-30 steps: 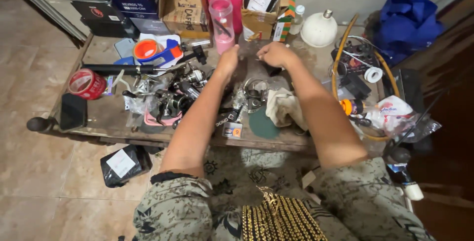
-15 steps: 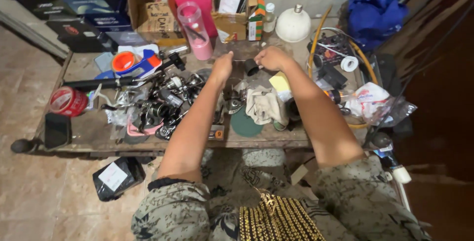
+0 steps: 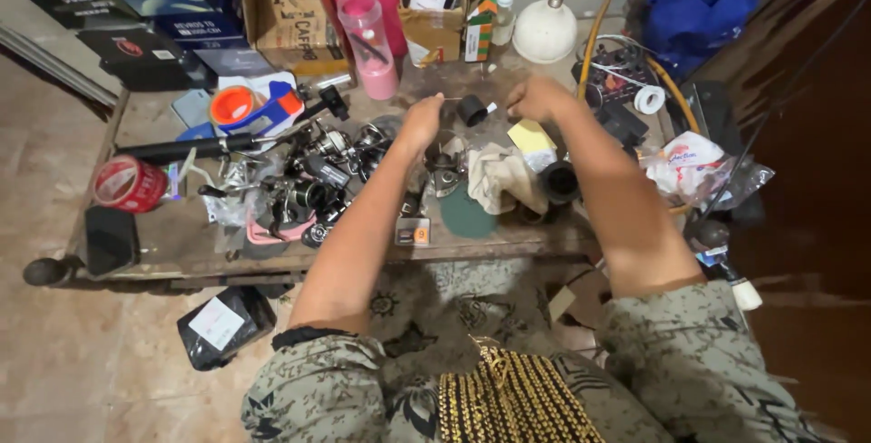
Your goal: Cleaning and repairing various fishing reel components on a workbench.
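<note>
Low table (image 3: pixel 181 243) across the frame's middle. Tape roll (image 3: pixel 127 183) and phone (image 3: pixel 111 239) at left edge; reels (image 3: pixel 308 180) heaped left of centre; boxes (image 3: pixel 290 16) along upper edge; cloth (image 3: pixel 499 175) at centre; bag (image 3: pixel 694 163) at right.

- I see a small black cylinder (image 3: pixel 472 110) of matt plastic between my left hand (image 3: pixel 423 122) and right hand (image 3: pixel 535 98).
- The low wooden table (image 3: pixel 172 239) looks rough and worn.
- The crumpled cream cloth (image 3: pixel 497 180) is soft and matt.
- The red tape roll (image 3: pixel 127 183) shines glossy.
- The pile of fishing reels (image 3: pixel 313 184) shows gleaming metal and dark plastic.
- The tall pink plastic tube (image 3: pixel 367 42) is translucent and smooth.
</note>
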